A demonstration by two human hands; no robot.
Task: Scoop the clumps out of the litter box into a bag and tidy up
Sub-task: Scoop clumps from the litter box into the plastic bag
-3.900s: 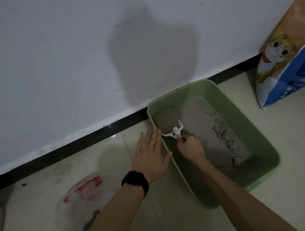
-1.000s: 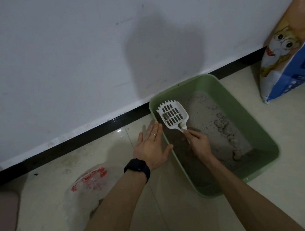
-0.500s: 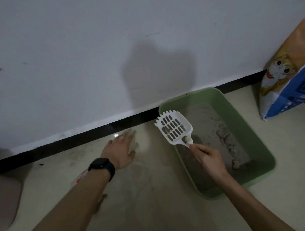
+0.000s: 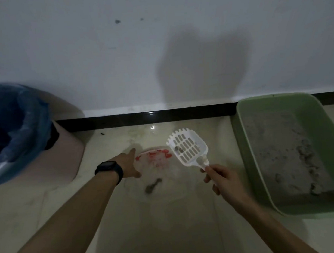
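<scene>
My right hand [image 4: 223,178] grips the handle of a white slotted scoop [image 4: 187,147], which carries small dark clumps and hovers over a clear plastic bag with red print [image 4: 156,160] lying on the floor. A few dark clumps [image 4: 153,186] show inside the bag. My left hand [image 4: 128,165], with a black watch on the wrist, reaches to the bag's left edge; its fingers are partly hidden. The green litter box [image 4: 248,160] with grey litter and lumps stands at the right against the wall.
A pink bin lined with a blue bag [image 4: 16,131] stands at the left. A white wall with a black baseboard [image 4: 142,118] runs along the back. Pale tiled floor stretches toward me.
My right hand has carried the loaded scoop left, out of the litter box and over the plastic bag. My left hand has moved to the bag's edge. The view has swung left, revealing the bin.
</scene>
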